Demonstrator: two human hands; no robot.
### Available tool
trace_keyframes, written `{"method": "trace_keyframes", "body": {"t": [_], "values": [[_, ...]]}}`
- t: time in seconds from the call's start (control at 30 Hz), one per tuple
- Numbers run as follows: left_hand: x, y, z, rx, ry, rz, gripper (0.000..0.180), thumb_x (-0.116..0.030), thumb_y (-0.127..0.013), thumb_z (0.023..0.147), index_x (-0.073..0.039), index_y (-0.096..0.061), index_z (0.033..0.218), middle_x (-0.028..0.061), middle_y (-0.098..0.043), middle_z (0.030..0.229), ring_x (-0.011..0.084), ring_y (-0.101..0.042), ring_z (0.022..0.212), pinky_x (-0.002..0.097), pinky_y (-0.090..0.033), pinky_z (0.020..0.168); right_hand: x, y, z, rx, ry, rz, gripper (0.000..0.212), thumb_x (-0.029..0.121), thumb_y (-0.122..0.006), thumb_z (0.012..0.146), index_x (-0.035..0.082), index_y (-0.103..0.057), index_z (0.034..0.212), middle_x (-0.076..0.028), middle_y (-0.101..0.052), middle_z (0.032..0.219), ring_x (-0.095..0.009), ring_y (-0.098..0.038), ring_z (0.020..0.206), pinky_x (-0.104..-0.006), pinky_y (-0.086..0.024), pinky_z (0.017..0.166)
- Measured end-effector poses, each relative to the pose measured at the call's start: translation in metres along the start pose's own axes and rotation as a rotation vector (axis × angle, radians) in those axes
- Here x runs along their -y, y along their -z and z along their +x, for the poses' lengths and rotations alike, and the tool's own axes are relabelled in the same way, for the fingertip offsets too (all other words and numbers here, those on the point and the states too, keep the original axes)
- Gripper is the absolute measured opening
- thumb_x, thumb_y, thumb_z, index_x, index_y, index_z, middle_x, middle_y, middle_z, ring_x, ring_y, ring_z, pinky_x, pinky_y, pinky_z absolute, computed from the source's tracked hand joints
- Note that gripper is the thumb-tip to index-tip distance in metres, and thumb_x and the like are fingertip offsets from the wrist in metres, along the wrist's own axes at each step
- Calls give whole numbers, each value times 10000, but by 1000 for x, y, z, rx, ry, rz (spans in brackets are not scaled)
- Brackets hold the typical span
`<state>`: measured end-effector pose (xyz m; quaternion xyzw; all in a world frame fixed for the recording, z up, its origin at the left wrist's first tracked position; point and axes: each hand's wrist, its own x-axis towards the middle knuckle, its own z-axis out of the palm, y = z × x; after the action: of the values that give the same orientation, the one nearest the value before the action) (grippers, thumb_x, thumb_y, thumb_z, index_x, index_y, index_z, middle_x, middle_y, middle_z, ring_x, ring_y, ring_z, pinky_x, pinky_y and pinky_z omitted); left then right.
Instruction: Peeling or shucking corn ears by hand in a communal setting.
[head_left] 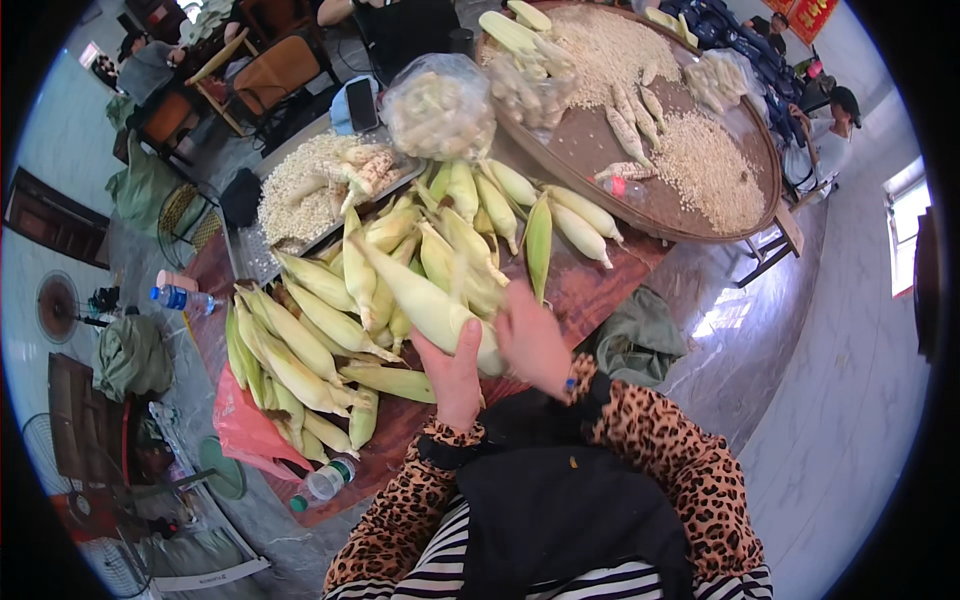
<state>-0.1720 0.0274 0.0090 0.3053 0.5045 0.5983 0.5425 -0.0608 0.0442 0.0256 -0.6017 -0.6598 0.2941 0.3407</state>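
My left hand is closed round the lower part of an ear of corn in its pale green husk. The ear tilts up to the left, over the pile. Close by the ear's lower end, my right hand is smeared by motion, so its fingers and any grip cannot be made out. Many more husked-in ears lie heaped beneath and beyond my hands on a reddish-brown table.
A wide round tray with loose kernels and bare cobs stands far right. A metal tray of kernels and a plastic bag of cobs lie beyond the pile. Bottles, a red bag and a phone sit around. People sit farther off.
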Motion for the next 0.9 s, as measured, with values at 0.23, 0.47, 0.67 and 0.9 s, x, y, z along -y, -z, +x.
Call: {"method": "trace_keyframes", "body": {"t": [0.23, 0.47, 0.67, 0.9], "values": [[-33, 7, 6, -84, 135, -404, 622, -144, -591, 846, -72, -229, 1347, 68, -402, 1223, 180, -428, 1093, 338, -366, 947, -149, 13, 25, -270, -789, 485, 99, 118, -480, 865, 22, -485, 890, -104, -559, 741, -201, -571, 638, -328, -469, 540], [-6, 27, 17, -39, 159, -267, 539, -172, -572, 874, -64, -262, 1301, 68, -422, 1200, 175, -439, 1081, 345, -380, 929, -46, 7, 24, 230, -464, 891, 139, 151, -489, 888, 29, -535, 841, -48, -580, 758, -122, -553, 638, -258, -456, 568], [-1, 14, 20, -101, 157, -166, 552, -139, -587, 862, -44, -256, 1293, 95, -433, 1200, 183, -445, 1085, 333, -374, 930, -1, -2, 16, 321, -139, 282, 292, 258, -576, 820, -17, -545, 914, -163, -591, 762, -251, -599, 711, -340, -468, 642], [10, 3, 16, -3, 132, -135, 714, -33, -616, 789, 6, -161, 1339, 156, -384, 1254, 224, -422, 1135, 323, -373, 945, -19, -7, 8, 248, -54, 52, 278, 127, -521, 794, -25, -503, 1026, -242, -559, 893, -394, -551, 848, -399, -453, 744]]}}
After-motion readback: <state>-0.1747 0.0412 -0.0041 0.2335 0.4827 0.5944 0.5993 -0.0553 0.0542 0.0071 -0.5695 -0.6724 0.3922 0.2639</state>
